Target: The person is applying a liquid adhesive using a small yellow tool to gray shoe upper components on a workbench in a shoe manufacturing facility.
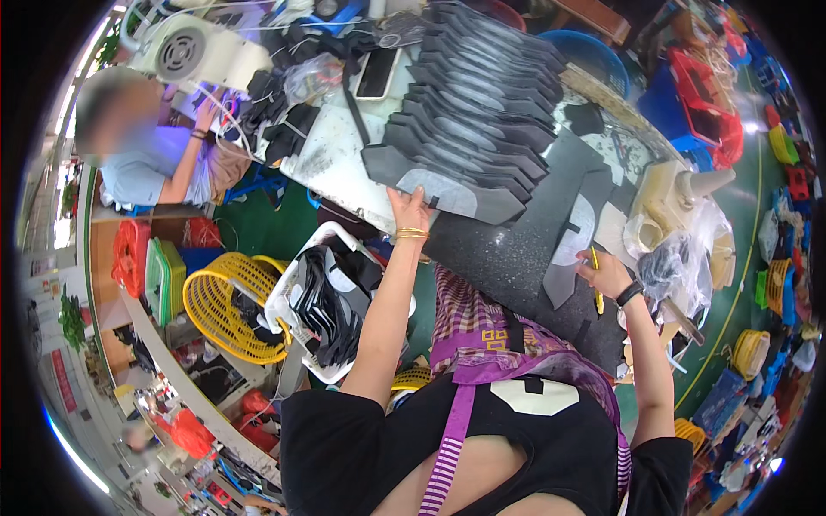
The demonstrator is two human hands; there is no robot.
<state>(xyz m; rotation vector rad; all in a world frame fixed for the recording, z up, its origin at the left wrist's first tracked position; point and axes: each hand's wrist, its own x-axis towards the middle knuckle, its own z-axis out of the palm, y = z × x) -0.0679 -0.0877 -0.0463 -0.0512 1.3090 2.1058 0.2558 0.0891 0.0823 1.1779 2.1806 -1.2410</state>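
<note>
A long row of overlapping black cut pieces [465,142], each with a grey-white patch, fans across the worktable. My left hand [410,209] grips the near edge of the closest piece, fingertips on its grey patch [452,198]. A separate black piece [564,281] with a similar patch lies to the right on the dark speckled table surface [486,249]. Over its lower edge, my right hand [609,275] is closed around a slim yellow pen-like tool [600,301]; its exact kind is unclear. Those right fingers also touch or nearly touch the piece.
A phone [377,73] lies beyond the row, left. A white basket [275,301] of black pieces and a yellow basket [200,297] stand below left. At right are a cream machine part [658,206] and plastic bags [680,267]. Another person [142,163] sits at a machine, far left.
</note>
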